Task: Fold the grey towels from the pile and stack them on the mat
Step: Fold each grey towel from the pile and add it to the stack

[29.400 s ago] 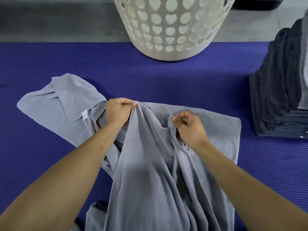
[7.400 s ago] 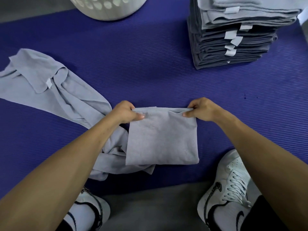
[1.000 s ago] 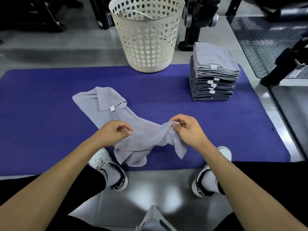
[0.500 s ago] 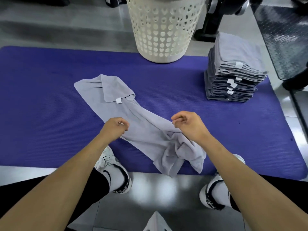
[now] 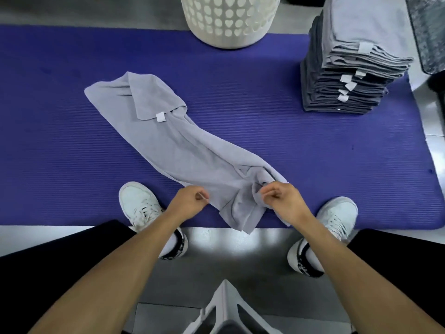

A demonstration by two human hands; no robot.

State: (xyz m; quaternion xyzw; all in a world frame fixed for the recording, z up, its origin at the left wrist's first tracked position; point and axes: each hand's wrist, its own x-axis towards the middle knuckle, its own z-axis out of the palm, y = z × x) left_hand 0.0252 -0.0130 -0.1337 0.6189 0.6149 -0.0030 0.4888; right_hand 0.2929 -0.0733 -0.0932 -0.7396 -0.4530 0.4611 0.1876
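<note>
Since a second ago I've dragged the near end of the crumpled light-grey terry towel (image 5: 192,150) back toward me; that end now hangs just past the near edge of the ribbed purple foam mat (image 5: 301,141). The far end hasn't moved, still flapped over with its white tag up. The folded square I held several seconds ago is out of my hands, presumably on the stack. So: one towel done, this is the start of the next fold, and it still needs spreading flat first.

My right hand (image 5: 284,201) has fingers curled, pinching bunched cloth at the near corner. My left hand (image 5: 190,201) is curled tight at the towel's near left edge; thumb and forefinger look pinched on the hem, but the contact is small and I can't fully confirm it.

Counts:
- loose towels on the mat: one
- stack of folded grey towels (image 5: 349,75), far right on the mat: one stack; I see five white tags, layers too tight to count exactly
- cream plastic laundry basket with heart-shaped holes (image 5: 228,20), far centre: one; contents hidden
- white sneakers: two, toes on the mat's near edge
</note>
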